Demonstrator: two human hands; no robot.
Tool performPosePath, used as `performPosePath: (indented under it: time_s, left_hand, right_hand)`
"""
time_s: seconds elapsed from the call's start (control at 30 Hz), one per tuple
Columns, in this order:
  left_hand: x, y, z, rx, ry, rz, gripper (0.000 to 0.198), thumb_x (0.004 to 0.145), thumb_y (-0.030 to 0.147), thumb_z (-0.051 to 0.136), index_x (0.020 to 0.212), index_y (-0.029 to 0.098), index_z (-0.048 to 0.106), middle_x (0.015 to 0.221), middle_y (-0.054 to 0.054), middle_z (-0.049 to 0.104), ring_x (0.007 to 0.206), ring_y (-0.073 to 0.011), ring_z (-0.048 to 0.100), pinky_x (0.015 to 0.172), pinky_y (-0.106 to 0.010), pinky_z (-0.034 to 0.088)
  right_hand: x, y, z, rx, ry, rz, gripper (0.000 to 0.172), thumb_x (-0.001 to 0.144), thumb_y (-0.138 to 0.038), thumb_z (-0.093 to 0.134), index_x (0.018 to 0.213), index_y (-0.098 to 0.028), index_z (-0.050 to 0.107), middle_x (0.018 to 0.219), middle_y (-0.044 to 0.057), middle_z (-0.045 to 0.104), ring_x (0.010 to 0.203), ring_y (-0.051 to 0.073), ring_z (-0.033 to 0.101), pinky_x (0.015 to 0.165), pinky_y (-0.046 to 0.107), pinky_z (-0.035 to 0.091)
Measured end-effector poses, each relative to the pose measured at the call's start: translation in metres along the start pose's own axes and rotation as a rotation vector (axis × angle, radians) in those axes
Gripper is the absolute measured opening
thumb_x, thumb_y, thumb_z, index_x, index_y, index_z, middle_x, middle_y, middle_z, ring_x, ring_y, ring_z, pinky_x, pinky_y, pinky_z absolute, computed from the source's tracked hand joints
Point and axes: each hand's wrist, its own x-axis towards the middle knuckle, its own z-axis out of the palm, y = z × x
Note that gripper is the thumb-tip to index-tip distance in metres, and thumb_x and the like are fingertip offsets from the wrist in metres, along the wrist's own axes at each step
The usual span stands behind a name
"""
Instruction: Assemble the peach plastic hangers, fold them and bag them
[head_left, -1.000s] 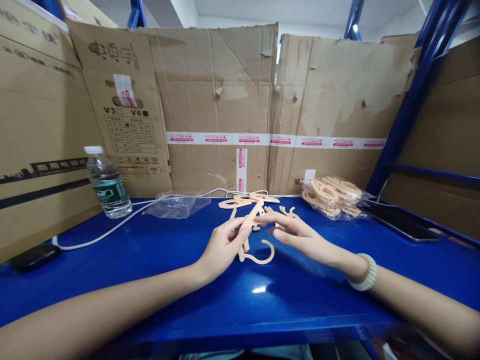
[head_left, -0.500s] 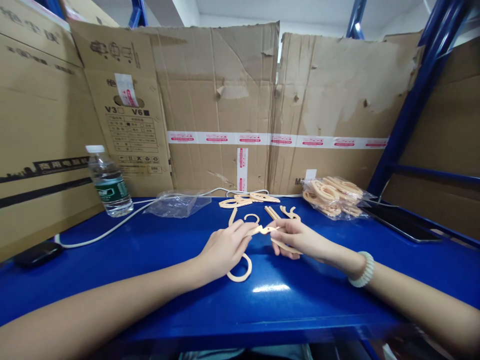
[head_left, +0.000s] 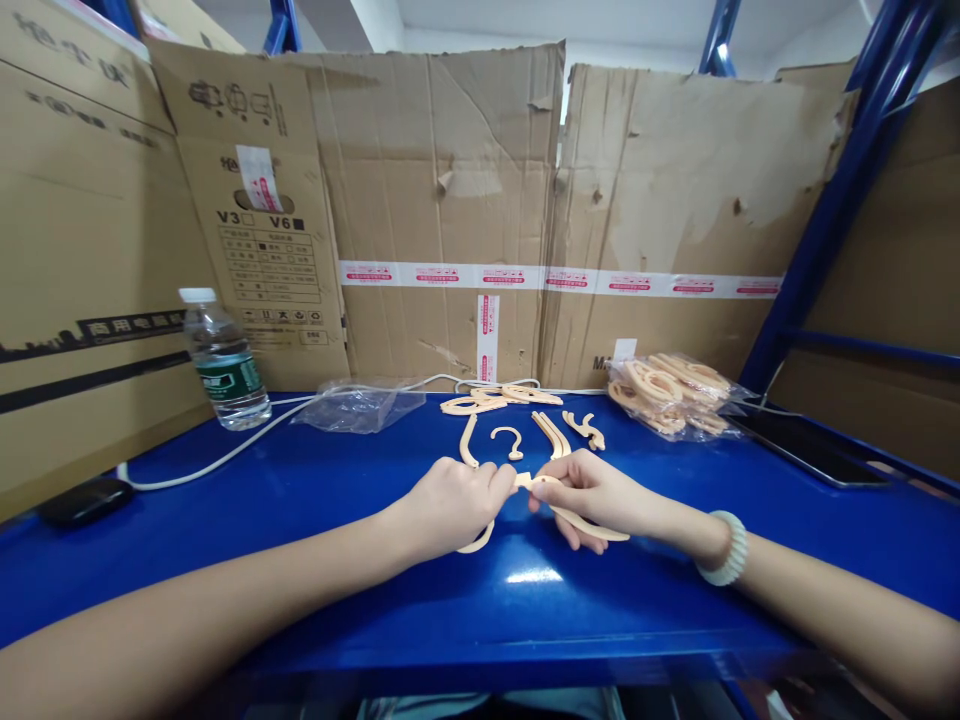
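Note:
My left hand (head_left: 457, 508) is closed on a cream plastic hanger piece, mostly hidden by the fingers. A rounded cream loop (head_left: 478, 541) shows below that hand; I cannot tell whether it is held or lies on the table. My right hand (head_left: 581, 492) grips a curved hanger arm (head_left: 592, 526), whose tapered end sticks out under the palm. Between the fingertips of both hands, the cream pieces meet. Just beyond lie a loose hanger hook (head_left: 508, 441), a single curved strip (head_left: 468, 441), a few slim strips (head_left: 551, 436) side by side, and a small group of hooks (head_left: 585, 430).
Flat looped hanger parts (head_left: 499, 398) lie at the back of the blue table (head_left: 360, 610). A bag of cream parts (head_left: 671, 395) and a dark phone (head_left: 806, 450) sit right. Left are a crumpled clear bag (head_left: 360, 407), a water bottle (head_left: 227, 365), a white cable and a black device (head_left: 84, 502).
Both hands have come slightly nearer to me, uncovering the hook and strips behind them. The left fingers have curled over more, and the right hand's hanger arm shows more of its length.

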Motion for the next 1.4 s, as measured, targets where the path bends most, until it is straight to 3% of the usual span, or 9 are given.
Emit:
performPosePath:
  time_s: [0.2, 0.5, 0.6, 0.73, 0.8, 0.93, 1.07, 1.2, 1.4]
  left_hand:
    - [0.000, -0.002, 0.003, -0.039, 0.118, 0.005, 0.024, 0.088, 0.007, 0.035, 0.080, 0.015, 0.056, 0.059, -0.005, 0.057, 0.047, -0.0167, 0.055, 0.041, -0.024, 0.022]
    - [-0.001, -0.003, 0.001, -0.067, 0.114, -0.016, 0.037, 0.102, 0.025, 0.026, 0.083, 0.015, 0.056, 0.061, -0.006, 0.058, 0.050, -0.0171, 0.055, 0.044, -0.025, 0.016]
    - [-0.001, -0.003, 0.004, -0.214, 0.127, -0.091, 0.034, 0.100, 0.029, 0.031, 0.080, 0.016, 0.055, 0.057, -0.004, 0.055, 0.048, -0.0162, 0.053, 0.045, -0.023, 0.021]
    - [0.000, -0.001, 0.010, -0.605, 0.151, -0.322, 0.028, 0.095, 0.033, 0.042, 0.073, 0.020, 0.052, 0.048, 0.002, 0.043, 0.044, -0.0171, 0.049, 0.048, -0.023, 0.028]
    - [0.000, 0.000, 0.011, -0.699, 0.157, -0.380, 0.026, 0.093, 0.034, 0.045, 0.072, 0.021, 0.053, 0.048, 0.002, 0.044, 0.045, -0.0178, 0.050, 0.050, -0.024, 0.031]
    - [0.004, -0.002, 0.012, -1.060, 0.177, -0.507, 0.028, 0.089, 0.039, 0.051, 0.070, 0.021, 0.059, 0.058, 0.000, 0.054, 0.055, -0.0176, 0.053, 0.054, -0.023, 0.035]
    - [0.010, -0.008, 0.015, -1.435, 0.127, -0.693, 0.039, 0.085, 0.055, 0.049, 0.074, 0.018, 0.058, 0.046, 0.007, 0.037, 0.036, -0.0105, 0.035, 0.040, -0.021, 0.026]
    - [0.013, -0.012, 0.016, -1.651, 0.109, -0.802, 0.036, 0.082, 0.052, 0.053, 0.085, 0.017, 0.056, 0.045, 0.008, 0.041, 0.033, -0.0082, 0.035, 0.037, -0.019, 0.027]
    - [0.012, -0.007, 0.004, -1.777, 0.166, -0.942, 0.014, 0.086, 0.025, 0.048, 0.089, 0.014, 0.057, 0.055, -0.001, 0.060, 0.048, -0.0105, 0.054, 0.052, -0.019, 0.043]
  right_hand:
    - [-0.001, 0.003, 0.006, -0.168, 0.153, -0.042, 0.038, 0.091, -0.053, 0.049, 0.077, -0.017, 0.055, 0.044, -0.005, 0.057, 0.028, 0.008, 0.046, 0.029, 0.015, 0.030]
    - [-0.005, 0.002, 0.008, -0.400, 0.250, -0.212, 0.044, 0.095, -0.052, 0.044, 0.064, -0.020, 0.043, 0.050, -0.002, 0.058, 0.033, 0.008, 0.052, 0.035, 0.017, 0.036]
    - [-0.007, 0.001, 0.009, -0.486, 0.265, -0.258, 0.044, 0.097, -0.050, 0.040, 0.064, -0.021, 0.043, 0.050, -0.002, 0.057, 0.034, 0.008, 0.050, 0.039, 0.019, 0.036]
    - [-0.009, -0.001, 0.012, -0.801, 0.318, -0.482, 0.039, 0.099, -0.039, 0.037, 0.065, -0.021, 0.045, 0.052, -0.002, 0.051, 0.042, 0.009, 0.041, 0.045, 0.023, 0.031]
    - [-0.009, -0.003, 0.010, -0.817, 0.380, -0.525, 0.037, 0.099, -0.037, 0.037, 0.067, -0.020, 0.047, 0.053, -0.002, 0.048, 0.044, 0.009, 0.039, 0.047, 0.024, 0.031]
    - [-0.007, -0.008, -0.014, -0.612, 0.614, -0.450, 0.038, 0.098, -0.042, 0.042, 0.071, -0.019, 0.055, 0.059, 0.000, 0.054, 0.054, 0.013, 0.049, 0.054, 0.025, 0.038]
    - [-0.006, -0.004, -0.064, -0.604, 0.808, -0.506, 0.033, 0.094, -0.043, 0.050, 0.075, -0.019, 0.064, 0.085, 0.007, 0.063, 0.081, 0.020, 0.059, 0.073, 0.032, 0.047]
    - [-0.002, 0.015, -0.102, -0.842, 0.740, -0.440, 0.024, 0.091, -0.034, 0.053, 0.083, -0.020, 0.072, 0.086, 0.009, 0.062, 0.076, 0.021, 0.060, 0.067, 0.036, 0.051]
    - [0.009, 0.042, -0.112, -0.960, 0.565, -0.350, 0.027, 0.076, -0.007, 0.051, 0.081, -0.019, 0.075, 0.085, 0.008, 0.070, 0.077, 0.021, 0.065, 0.073, 0.035, 0.054]
